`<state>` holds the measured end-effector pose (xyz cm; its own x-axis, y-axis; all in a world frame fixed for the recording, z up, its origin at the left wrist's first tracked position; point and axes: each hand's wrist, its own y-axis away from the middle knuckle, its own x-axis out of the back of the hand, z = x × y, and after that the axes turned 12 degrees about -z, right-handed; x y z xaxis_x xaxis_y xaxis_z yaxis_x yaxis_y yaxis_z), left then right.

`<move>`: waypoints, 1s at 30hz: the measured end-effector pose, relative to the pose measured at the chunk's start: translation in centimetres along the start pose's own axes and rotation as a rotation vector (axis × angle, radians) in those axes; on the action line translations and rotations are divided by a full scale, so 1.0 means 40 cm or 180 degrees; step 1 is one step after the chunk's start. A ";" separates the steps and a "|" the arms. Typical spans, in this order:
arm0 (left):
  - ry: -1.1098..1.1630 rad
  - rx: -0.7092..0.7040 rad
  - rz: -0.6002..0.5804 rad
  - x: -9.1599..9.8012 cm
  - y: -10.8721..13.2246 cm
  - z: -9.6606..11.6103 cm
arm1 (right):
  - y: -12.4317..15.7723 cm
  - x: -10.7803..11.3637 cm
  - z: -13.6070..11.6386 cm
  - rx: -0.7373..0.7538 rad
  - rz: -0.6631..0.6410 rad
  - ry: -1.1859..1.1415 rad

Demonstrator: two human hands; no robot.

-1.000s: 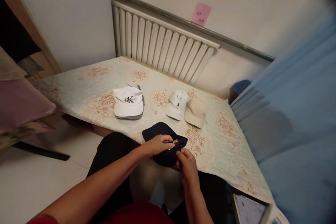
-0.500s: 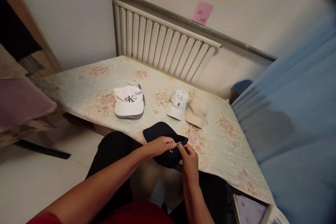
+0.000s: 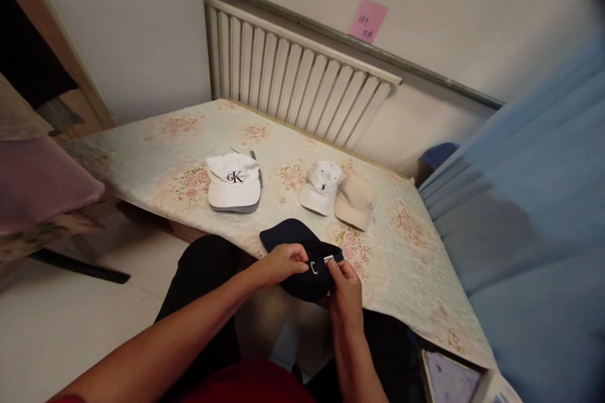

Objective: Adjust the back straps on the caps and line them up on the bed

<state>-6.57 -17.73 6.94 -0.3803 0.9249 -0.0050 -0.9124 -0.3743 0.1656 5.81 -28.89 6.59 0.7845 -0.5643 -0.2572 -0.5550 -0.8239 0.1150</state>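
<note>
A dark navy baseball cap (image 3: 309,288) is tilted over the front edge of the table, its brim pointing up and left. My left hand (image 3: 283,263) has its fingers curled and pinched against the cap's left side. On the right, my right hand (image 3: 346,283) grips the cap's band between thumb and fingers, right by a small silver buckle (image 3: 328,259). Between the hands shows a white curved mark (image 3: 314,267) on the dark fabric. What lies inside the left fingertips is hidden.
On the flowered tablecloth (image 3: 255,132) lie a white cap (image 3: 234,186) over a grey one, a smaller white cap (image 3: 321,187) and a beige cap (image 3: 354,201). A radiator (image 3: 302,69) stands behind; a blue curtain (image 3: 529,201) hangs at right. An open box (image 3: 454,378) sits lower right.
My hands have drawn apart slightly. The silver buckle and the white curved mark, mostly covered before, now show. The caps on the table stay put.
</note>
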 end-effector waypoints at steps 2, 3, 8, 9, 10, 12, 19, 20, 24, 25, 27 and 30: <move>-0.0186 -0.0013 -0.0089 0.002 -0.001 -0.001 | 0.000 0.004 0.000 0.0001 -0.0064 0.0004; -0.0347 -0.0034 -0.0117 0.003 -0.002 0.001 | 0.000 0.006 0.000 -0.0014 -0.0075 0.0014; -0.1330 -0.0583 0.0319 0.003 -0.003 0.030 | 0.005 0.014 -0.004 -0.0146 0.0164 0.0007; -0.1434 -0.0673 0.0398 0.001 -0.003 0.035 | 0.006 0.015 -0.005 -0.0188 0.0181 -0.0016; -0.1482 -0.0712 0.0422 -0.002 -0.003 0.038 | 0.007 0.015 -0.006 -0.0222 0.0156 -0.0043; -0.1462 -0.0679 0.0340 -0.005 -0.004 0.039 | 0.008 0.015 -0.010 -0.0265 -0.0029 -0.0117; -0.1011 -0.0203 -0.0445 0.013 -0.009 0.032 | 0.006 0.011 -0.009 -0.0219 -0.0213 -0.0284; -0.1063 -0.0154 -0.0544 0.020 -0.008 0.038 | 0.005 0.011 -0.007 -0.0214 -0.0159 -0.0272; -0.1691 -0.0054 -0.0875 0.046 0.000 0.067 | 0.003 0.018 -0.001 -0.0230 -0.0120 -0.0262; -0.1832 -0.0087 -0.0946 0.051 0.001 0.072 | 0.003 0.019 -0.001 -0.0233 -0.0132 -0.0277; -0.2025 -0.0225 -0.0969 0.057 0.002 0.076 | 0.003 0.023 -0.004 -0.0229 -0.0129 -0.0326; -0.2228 -0.0398 -0.0584 0.056 -0.003 0.068 | 0.004 0.027 -0.009 -0.0270 -0.0093 -0.0425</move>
<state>-6.92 -15.42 9.58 -0.0721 0.7843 0.6162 -0.9785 -0.1754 0.1087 6.65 -29.66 6.67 0.7531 -0.5326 -0.3863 -0.5026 -0.8446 0.1847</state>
